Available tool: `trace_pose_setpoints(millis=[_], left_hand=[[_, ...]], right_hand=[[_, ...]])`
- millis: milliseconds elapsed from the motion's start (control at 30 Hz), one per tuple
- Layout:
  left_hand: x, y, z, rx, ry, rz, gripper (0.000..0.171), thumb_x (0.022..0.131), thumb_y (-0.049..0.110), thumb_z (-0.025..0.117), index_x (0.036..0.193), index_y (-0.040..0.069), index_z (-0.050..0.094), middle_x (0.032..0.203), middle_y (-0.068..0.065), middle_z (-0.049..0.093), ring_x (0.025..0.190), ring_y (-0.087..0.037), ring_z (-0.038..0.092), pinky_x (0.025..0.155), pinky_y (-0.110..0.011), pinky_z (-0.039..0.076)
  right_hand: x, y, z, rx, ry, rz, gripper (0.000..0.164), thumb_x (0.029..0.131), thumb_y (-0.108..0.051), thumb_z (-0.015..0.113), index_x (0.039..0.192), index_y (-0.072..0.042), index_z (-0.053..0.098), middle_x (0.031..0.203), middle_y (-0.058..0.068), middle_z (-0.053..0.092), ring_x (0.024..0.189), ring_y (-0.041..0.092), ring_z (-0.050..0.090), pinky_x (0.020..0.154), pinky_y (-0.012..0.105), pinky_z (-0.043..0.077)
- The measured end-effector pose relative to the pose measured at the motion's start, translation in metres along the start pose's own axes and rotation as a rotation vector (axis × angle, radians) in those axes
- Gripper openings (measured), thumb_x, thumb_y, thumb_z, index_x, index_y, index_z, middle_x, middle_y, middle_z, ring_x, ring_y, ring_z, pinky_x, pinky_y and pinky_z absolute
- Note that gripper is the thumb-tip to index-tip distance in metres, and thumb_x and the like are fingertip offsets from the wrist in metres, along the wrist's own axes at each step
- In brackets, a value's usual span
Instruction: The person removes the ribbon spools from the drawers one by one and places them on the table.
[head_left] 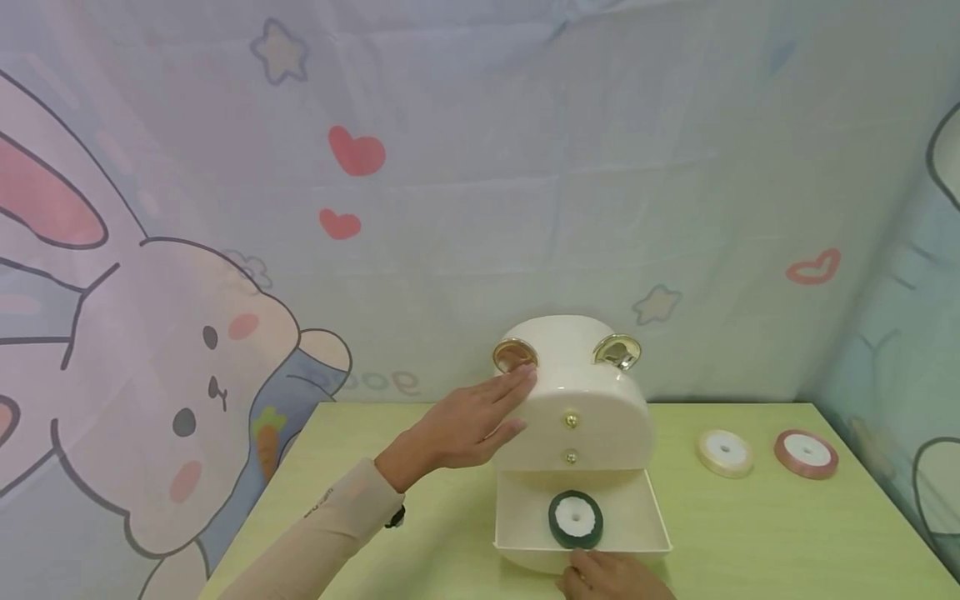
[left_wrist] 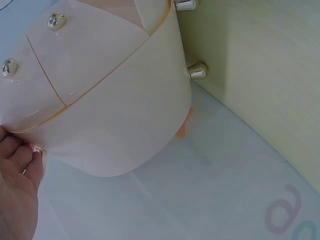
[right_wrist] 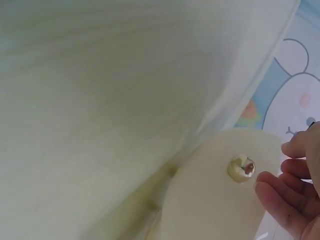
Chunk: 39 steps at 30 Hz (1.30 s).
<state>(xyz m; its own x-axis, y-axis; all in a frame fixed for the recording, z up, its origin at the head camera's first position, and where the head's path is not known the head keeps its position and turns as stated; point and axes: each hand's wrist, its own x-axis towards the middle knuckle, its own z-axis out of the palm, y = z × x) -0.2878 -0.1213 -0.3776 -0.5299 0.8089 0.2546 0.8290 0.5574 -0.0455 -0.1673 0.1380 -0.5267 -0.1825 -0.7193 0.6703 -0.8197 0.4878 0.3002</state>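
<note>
A rounded cream-white drawer box (head_left: 573,433) stands on the table, with gold ear-shaped pieces on top. Against its upper left side, beside the left gold ear (head_left: 515,354), my left hand (head_left: 468,421) rests with fingers extended and thumb spread. The lowest drawer (head_left: 517,508) is pulled out toward me. Inside it lies a spool of dark green ribbon (head_left: 576,518) with a white centre. My right hand (head_left: 611,577) is at the drawer's front. In the right wrist view its loosely bent fingers (right_wrist: 280,200) are beside the gold knob (right_wrist: 241,168), with a gap between.
To the right of the box, a cream ribbon spool (head_left: 725,453) and a pink ribbon spool (head_left: 806,454) lie flat on the light green table (head_left: 750,533). Two upper drawers bear small gold knobs (head_left: 572,420). A printed cloth backdrop (head_left: 465,292) hangs behind the table.
</note>
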Motion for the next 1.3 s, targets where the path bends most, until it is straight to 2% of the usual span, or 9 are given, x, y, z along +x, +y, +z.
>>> trace_pose_setpoints(millis=[233,333,600,767,833,900,967,1033,1300], left_hand=[[0.001,0.0,-0.001,0.0,0.023,0.0,0.066,0.114,0.04,0.038,0.169,0.009,0.02,0.177,-0.007,0.023,0.162,-0.021,0.03,0.126,-0.041,0.039],[0.001,0.0,0.0,0.0,0.019,-0.004,0.066,0.114,0.042,0.037,0.169,0.01,0.019,0.177,-0.006,0.023,0.162,-0.021,0.03,0.126,-0.041,0.038],[0.002,0.001,0.002,-0.017,0.019,-0.016,0.068,0.113,0.042,0.04,0.17,0.011,0.019,0.177,-0.006,0.023,0.162,-0.021,0.03,0.125,-0.041,0.04],[0.001,0.002,0.0,-0.014,0.013,-0.016,0.068,0.114,0.043,0.038,0.17,0.011,0.018,0.177,-0.007,0.022,0.162,-0.021,0.03,0.125,-0.042,0.04],[0.001,0.002,0.0,-0.013,0.011,-0.017,0.068,0.114,0.044,0.037,0.17,0.011,0.018,0.177,-0.007,0.022,0.162,-0.021,0.03,0.125,-0.042,0.04],[0.001,0.002,0.0,-0.013,0.008,-0.02,0.068,0.114,0.044,0.037,0.17,0.011,0.018,0.177,-0.006,0.022,0.162,-0.021,0.03,0.125,-0.042,0.039],[0.0,0.002,0.0,-0.011,0.006,-0.021,0.068,0.114,0.044,0.037,0.17,0.011,0.018,0.177,-0.006,0.021,0.162,-0.02,0.029,0.126,-0.042,0.039],[0.0,0.002,0.0,-0.009,0.004,-0.022,0.068,0.114,0.044,0.038,0.17,0.011,0.018,0.177,-0.006,0.021,0.163,-0.02,0.029,0.126,-0.041,0.039],[0.0,0.003,0.0,-0.002,0.002,-0.032,0.069,0.113,0.043,0.04,0.17,0.012,0.017,0.177,-0.005,0.021,0.163,-0.02,0.028,0.126,-0.041,0.039]], right_hand=[[0.016,0.01,-0.007,0.023,0.137,-0.03,0.049,0.114,-0.026,0.04,0.069,-0.021,0.057,0.07,-0.012,0.044,0.059,-0.005,0.022,0.05,0.003,0.027],[0.022,0.015,-0.011,0.006,0.152,-0.03,0.049,0.114,-0.026,0.041,0.069,-0.019,0.057,0.069,-0.01,0.043,0.06,-0.003,0.021,0.048,0.006,0.028],[0.037,0.03,-0.024,-0.056,0.127,0.006,0.05,0.115,-0.026,0.038,0.072,-0.015,0.061,0.071,-0.007,0.048,0.052,0.003,0.037,0.046,0.013,0.035],[0.04,0.041,-0.033,-0.062,0.042,0.087,0.054,0.116,-0.034,0.032,0.075,-0.014,0.063,0.075,-0.006,0.051,0.058,0.004,0.043,0.049,0.016,0.04],[0.042,0.044,-0.035,-0.053,0.003,0.092,0.04,0.111,-0.033,0.051,0.078,-0.015,0.064,0.078,-0.006,0.055,0.06,0.005,0.047,0.051,0.018,0.043],[0.044,0.048,-0.038,-0.037,-0.032,0.082,0.025,0.099,-0.031,0.073,0.081,-0.016,0.064,0.083,-0.006,0.059,0.064,0.006,0.052,0.055,0.019,0.046],[0.047,0.052,-0.04,-0.004,-0.07,0.063,0.028,0.081,-0.028,0.091,0.084,-0.017,0.064,0.087,-0.006,0.061,0.068,0.007,0.055,0.058,0.02,0.047],[0.051,0.055,-0.042,0.031,-0.119,0.053,0.037,0.071,-0.028,0.097,0.086,-0.019,0.065,0.09,-0.007,0.062,0.072,0.007,0.057,0.063,0.021,0.048],[0.065,0.07,-0.052,0.127,-0.43,0.032,0.043,0.083,-0.033,0.09,0.115,-0.017,0.066,0.109,-0.005,0.067,0.088,0.01,0.065,0.073,0.024,0.055]])
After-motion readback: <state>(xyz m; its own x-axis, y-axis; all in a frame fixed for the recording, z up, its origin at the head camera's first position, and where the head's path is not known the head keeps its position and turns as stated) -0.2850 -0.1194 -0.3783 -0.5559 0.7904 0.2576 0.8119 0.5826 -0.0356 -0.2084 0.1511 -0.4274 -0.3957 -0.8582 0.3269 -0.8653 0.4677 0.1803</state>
